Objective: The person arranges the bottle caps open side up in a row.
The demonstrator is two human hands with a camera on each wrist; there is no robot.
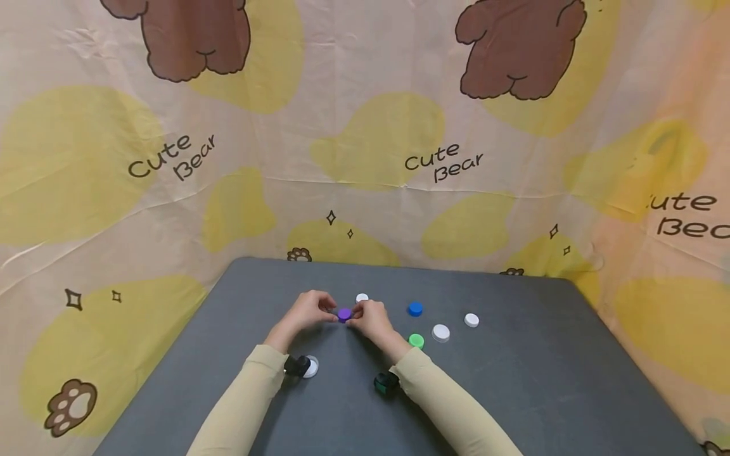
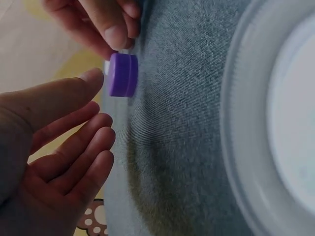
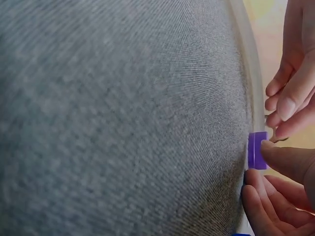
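A purple bottle cap (image 1: 344, 315) sits on the grey table between the two hands. My left hand (image 1: 310, 310) is at its left side, thumb and fingers apart, with a small gap to the purple cap (image 2: 123, 75) in the left wrist view. The right hand (image 1: 372, 322) is at the cap's other side; its fingertips are at the cap's edge, not wrapped round it. In the right wrist view the right thumb (image 3: 288, 160) overlaps the purple cap (image 3: 257, 151); whether it presses on it I cannot tell. A white cap (image 1: 362, 297) lies partly hidden behind the right hand.
Right of the hands lie a blue cap (image 1: 415, 309), a green cap (image 1: 416, 341) near the right wrist, a white lid (image 1: 441, 332) and another white cap (image 1: 471, 320). Beside the left wrist camera lies a round white lid (image 1: 311, 367). A patterned cloth (image 1: 365, 145) hangs behind the table.
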